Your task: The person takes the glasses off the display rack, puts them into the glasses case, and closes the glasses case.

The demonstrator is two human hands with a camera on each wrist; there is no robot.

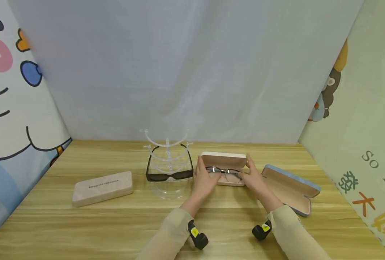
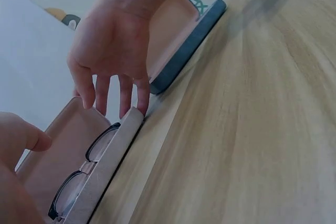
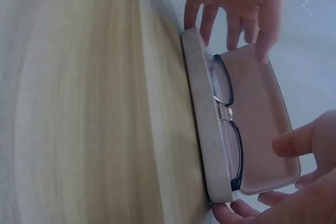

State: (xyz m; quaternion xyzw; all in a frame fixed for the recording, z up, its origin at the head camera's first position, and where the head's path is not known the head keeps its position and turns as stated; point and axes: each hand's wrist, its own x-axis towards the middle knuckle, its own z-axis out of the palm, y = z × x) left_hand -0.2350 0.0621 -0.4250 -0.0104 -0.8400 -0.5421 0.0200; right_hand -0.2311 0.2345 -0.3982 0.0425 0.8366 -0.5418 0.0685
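An opened pale glasses case (image 1: 223, 160) with a pinkish-brown lining lies on the table, its lid raised at the back. Inside it sits a pair of glasses (image 3: 239, 158) with dark upper rims and clear lenses. My left hand (image 1: 205, 181) is at the case's left end, fingers fairly straight along the side and thumb toward the glasses. At the opposite end, my right hand (image 1: 256, 182) mirrors it, with fingertips at the case end in the left wrist view. Both thumbs reach in front of the raised lid.
Left of the case stands a clear tiered display stand (image 1: 169, 153) bearing black sunglasses (image 1: 158, 177). A closed pale case (image 1: 102, 187) with printed lettering lies farther left. Beside my right hand is an open blue case (image 1: 286, 191). Curtain backdrops (image 1: 185, 72) border the wooden table (image 1: 114, 231).
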